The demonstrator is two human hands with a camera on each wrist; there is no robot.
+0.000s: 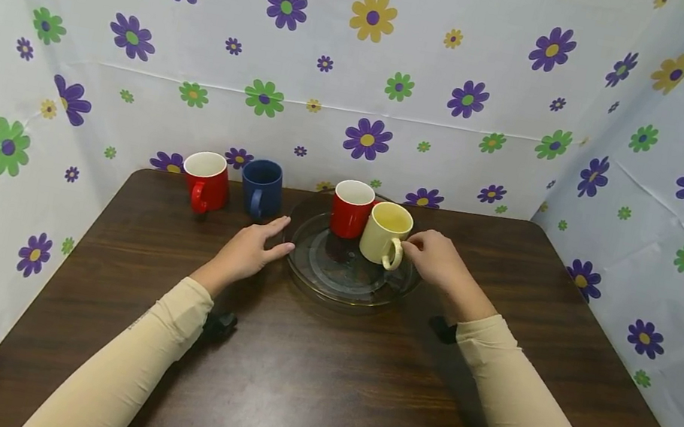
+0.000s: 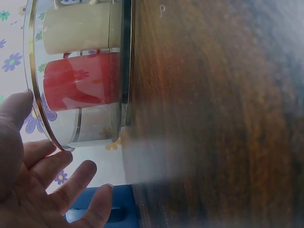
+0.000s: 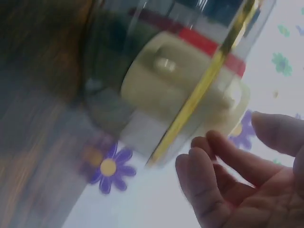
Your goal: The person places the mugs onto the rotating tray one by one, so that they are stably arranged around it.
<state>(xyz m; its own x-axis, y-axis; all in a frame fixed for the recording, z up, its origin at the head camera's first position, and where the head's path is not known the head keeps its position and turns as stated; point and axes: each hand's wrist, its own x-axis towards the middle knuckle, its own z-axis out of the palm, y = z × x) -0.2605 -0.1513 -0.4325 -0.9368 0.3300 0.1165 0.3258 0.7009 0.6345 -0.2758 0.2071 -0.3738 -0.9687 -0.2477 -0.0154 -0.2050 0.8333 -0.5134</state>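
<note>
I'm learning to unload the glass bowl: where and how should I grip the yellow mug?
On the yellow mug, probably the handle, coming down over the glass bowl's rim from the near right: the loop turns that way, while a red mug crowds the far left.

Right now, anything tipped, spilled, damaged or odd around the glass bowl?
Nothing stands out. The inner red mug and yellow mug look upright in the glass bowl; the blue mug and outer red mug stand upright on the table. No visible spill or crack, though the right wrist view is blurred.
</note>
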